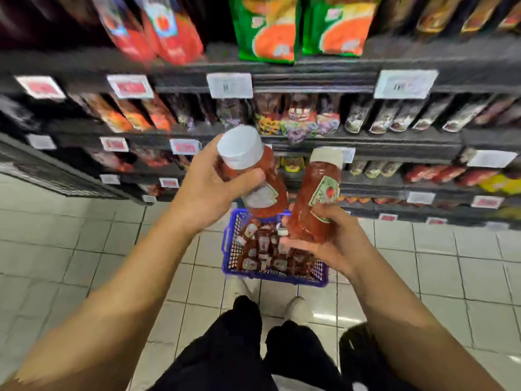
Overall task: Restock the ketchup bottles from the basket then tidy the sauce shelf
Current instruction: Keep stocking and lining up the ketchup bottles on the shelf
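One ketchup bottle (255, 176) is being gripped near its white cap by the curled left hand (205, 190). A second ketchup bottle (317, 198) is being clasped by the right hand (335, 241), both above the blue basket (270, 273) of bottles, before the shelves (366, 139).

Red ketchup bottles (315, 198) with white caps (239, 148); blue basket (229, 249).

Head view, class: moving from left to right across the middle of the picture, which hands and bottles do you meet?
Left hand → white-capped ketchup bottle in its grip → second ketchup bottle → right hand holding it.
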Motion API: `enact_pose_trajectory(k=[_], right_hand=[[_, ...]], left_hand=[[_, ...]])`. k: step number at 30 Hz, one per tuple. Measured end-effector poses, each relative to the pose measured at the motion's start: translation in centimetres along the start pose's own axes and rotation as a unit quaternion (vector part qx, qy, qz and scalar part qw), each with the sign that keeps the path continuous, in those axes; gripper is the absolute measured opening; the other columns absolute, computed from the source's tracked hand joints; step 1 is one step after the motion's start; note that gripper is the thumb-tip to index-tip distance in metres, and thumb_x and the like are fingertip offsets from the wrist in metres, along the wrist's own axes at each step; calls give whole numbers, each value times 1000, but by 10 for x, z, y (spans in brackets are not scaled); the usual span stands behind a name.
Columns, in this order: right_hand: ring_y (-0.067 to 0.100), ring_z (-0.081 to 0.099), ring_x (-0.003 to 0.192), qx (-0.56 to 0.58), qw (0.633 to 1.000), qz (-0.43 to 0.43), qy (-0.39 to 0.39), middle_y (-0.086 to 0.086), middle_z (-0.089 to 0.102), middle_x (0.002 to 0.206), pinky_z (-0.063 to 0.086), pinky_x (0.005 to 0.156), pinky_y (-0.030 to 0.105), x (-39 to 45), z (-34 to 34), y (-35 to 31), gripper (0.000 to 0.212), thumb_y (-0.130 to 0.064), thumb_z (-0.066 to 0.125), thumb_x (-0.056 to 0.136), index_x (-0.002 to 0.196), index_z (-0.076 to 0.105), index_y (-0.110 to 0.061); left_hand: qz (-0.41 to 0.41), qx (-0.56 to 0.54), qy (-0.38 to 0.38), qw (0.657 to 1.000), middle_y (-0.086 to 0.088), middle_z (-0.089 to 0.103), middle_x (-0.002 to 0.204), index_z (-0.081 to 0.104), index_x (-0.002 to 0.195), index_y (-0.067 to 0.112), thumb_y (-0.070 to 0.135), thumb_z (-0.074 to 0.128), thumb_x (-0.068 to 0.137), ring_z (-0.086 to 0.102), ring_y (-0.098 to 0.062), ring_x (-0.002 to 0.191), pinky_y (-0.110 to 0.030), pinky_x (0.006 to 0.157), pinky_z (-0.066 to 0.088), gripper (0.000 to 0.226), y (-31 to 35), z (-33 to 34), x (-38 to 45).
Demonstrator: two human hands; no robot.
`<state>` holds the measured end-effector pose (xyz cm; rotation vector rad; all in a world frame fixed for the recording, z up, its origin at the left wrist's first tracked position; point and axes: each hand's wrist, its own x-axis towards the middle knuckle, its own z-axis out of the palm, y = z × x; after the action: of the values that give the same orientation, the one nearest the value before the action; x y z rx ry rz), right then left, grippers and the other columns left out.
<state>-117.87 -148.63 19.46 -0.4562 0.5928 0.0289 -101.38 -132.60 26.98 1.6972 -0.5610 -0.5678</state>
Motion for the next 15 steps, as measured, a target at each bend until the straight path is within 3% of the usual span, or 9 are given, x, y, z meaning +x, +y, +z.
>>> enact_pose_trajectory(k=[3, 6, 7, 11, 13, 15], right_hand=[[43, 74, 91, -81, 996, -19, -44, 20, 74, 100, 60, 59, 51, -21, 42, -30, 55, -21, 84, 62, 110, 65, -5], [39, 73, 80, -159, 983, -45, -79, 23, 68, 98, 55, 46, 36, -39, 86, -61, 90, -40, 98, 49, 121, 57, -3], [40, 73, 76, -174, 978, -59, -102, 26, 66, 97, 52, 45, 35, -44, 99, -71, 91, -42, 98, 50, 123, 56, -5], [50, 67, 84, -292, 938, -141, -125, 29, 70, 107, 44, 72, 55, -65, 152, -109, 67, -37, 98, 54, 114, 67, -36], [52, 64, 85, -370, 906, -173, -112, 25, 71, 111, 45, 71, 53, -72, 175, -123, 73, -45, 98, 53, 118, 63, -44], [41, 68, 87, -429, 872, -215, -101, 12, 74, 112, 49, 67, 47, -77, 199, -134, 76, -55, 95, 53, 121, 62, -49]], left_hand=[[40, -17, 48, 998, 17, 73, 109, 62, 117, 41, 44, 73, 78, 68, -3, 99, -19, 82, 53, 41, 50, -9, -1], [87, -27, 116, 989, 16, 73, 107, 63, 116, 33, 48, 71, 77, 67, -3, 99, -19, 85, 52, 42, 93, -25, 9], [99, -33, 138, 985, 11, 74, 109, 63, 117, 28, 47, 71, 79, 69, -9, 100, -24, 85, 54, 44, 105, -31, 15], [126, -127, 160, 971, -25, 72, 102, 54, 122, 2, 45, 69, 85, 72, -43, 88, -48, 75, 60, 59, 156, -61, 48], [131, -156, 157, 966, -31, 68, 104, 50, 122, 4, 47, 73, 80, 68, -53, 91, -61, 78, 58, 64, 179, -78, 64], [137, -165, 146, 966, -27, 68, 111, 52, 123, 11, 45, 74, 83, 67, -49, 101, -64, 85, 56, 57, 199, -95, 81]])
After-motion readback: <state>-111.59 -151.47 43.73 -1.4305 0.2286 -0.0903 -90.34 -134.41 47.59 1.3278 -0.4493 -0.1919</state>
